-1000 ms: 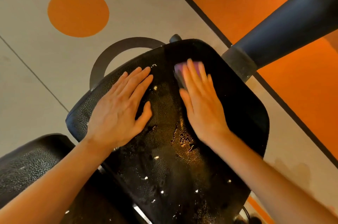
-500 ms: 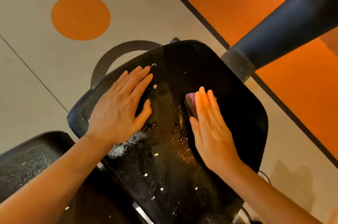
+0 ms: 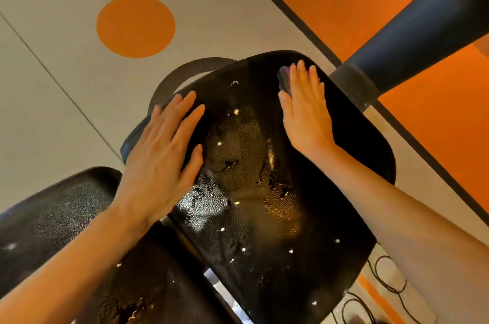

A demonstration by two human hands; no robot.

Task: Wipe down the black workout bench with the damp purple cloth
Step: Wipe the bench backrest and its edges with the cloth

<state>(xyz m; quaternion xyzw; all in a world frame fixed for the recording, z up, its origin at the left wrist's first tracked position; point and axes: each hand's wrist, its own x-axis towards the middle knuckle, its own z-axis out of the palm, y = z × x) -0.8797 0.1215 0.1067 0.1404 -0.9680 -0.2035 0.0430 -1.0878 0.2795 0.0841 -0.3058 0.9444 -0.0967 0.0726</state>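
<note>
The black workout bench seat pad point(image 3: 352, 154) fills the middle of the view, its textured surface wet and glistening. My right hand point(image 3: 304, 112) lies flat near the pad's far edge, pressing the purple cloth point(image 3: 284, 80) under its fingers; only a small dark purple corner shows at the fingertips. Fingers spread, my left hand point(image 3: 164, 149) rests flat on the pad's left edge and holds nothing. A second black pad point(image 3: 60, 215) sits at the lower left.
A thick black padded bar point(image 3: 412, 32) slants across the upper right, close to the seat's far right edge. A curved dark handle point(image 3: 185, 72) sticks out behind the seat. Black cables point(image 3: 386, 284) lie on the floor at the lower right. The floor is grey with orange circles.
My right hand slid the cloth back toward me across the pad, then out again to the far edge. My left hand stayed pressed on the left edge.
</note>
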